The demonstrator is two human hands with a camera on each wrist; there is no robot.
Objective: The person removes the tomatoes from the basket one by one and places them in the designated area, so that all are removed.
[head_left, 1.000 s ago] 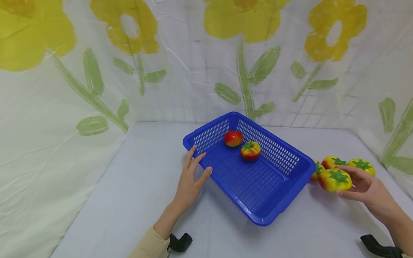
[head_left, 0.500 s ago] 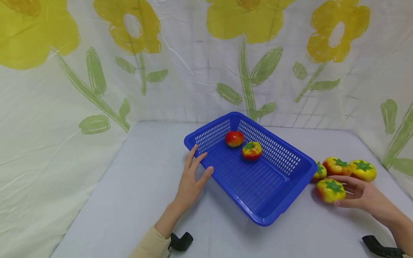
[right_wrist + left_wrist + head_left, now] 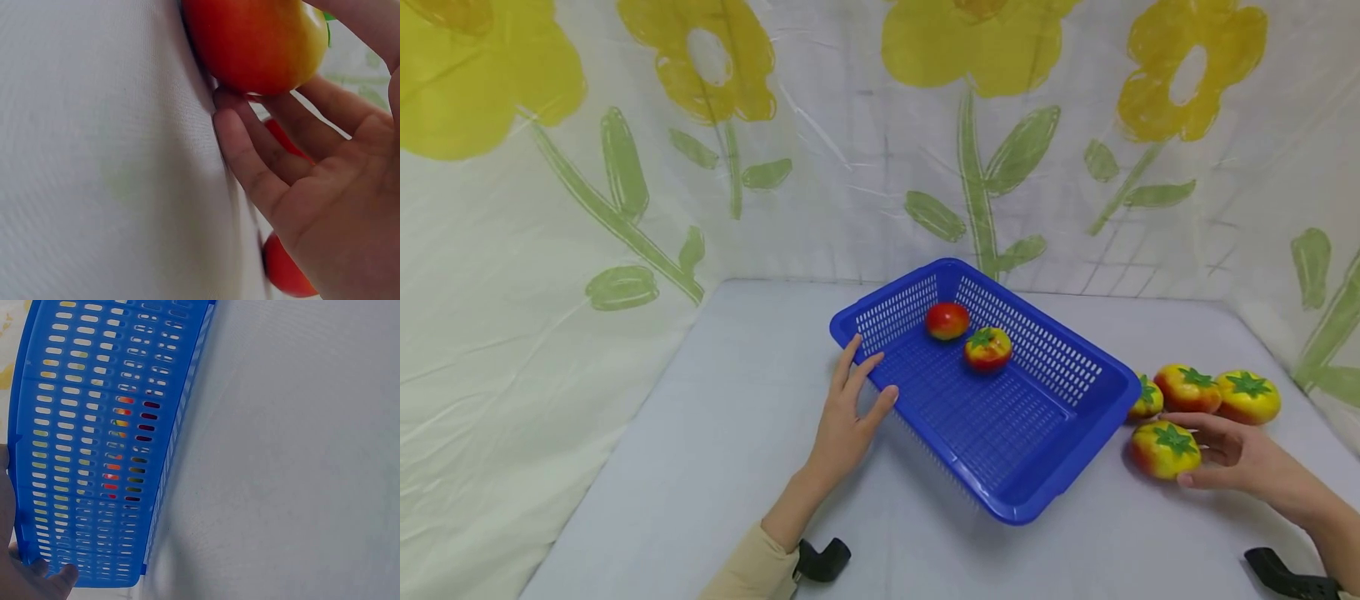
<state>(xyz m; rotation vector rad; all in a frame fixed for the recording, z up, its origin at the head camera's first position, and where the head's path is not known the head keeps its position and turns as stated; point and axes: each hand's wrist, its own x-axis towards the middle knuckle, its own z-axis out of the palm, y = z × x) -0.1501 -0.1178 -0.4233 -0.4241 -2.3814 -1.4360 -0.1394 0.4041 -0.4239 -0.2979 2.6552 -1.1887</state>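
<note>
My left hand [image 3: 842,425] rests with spread, fairly straight fingers on the near-left rim of a blue perforated plastic basket [image 3: 955,454]. In the left wrist view the hand [image 3: 28,569] touches the basket's slotted wall [image 3: 94,456]. Two red-and-yellow persimmons [image 3: 947,321] lie in the basket. My right hand [image 3: 1247,458] is beside another persimmon [image 3: 1165,450], which stands on the table with its green calyx up. Its fingers extend loosely behind the fruit and the thumb lies in front. The right wrist view shows the extended fingers [image 3: 300,131] against this persimmon [image 3: 256,44].
Behind the right hand, several persimmons [image 3: 1187,387] sit in a row just right of the basket. A white cloth covers the table [image 3: 737,400]. A white sheet [image 3: 820,192] printed with yellow flowers hangs behind and at the sides.
My right hand has lowered the persimmon toward me onto the table, in front of the others. The fruit now sits slightly farther out from the palm. The left hand and basket stay put.
</note>
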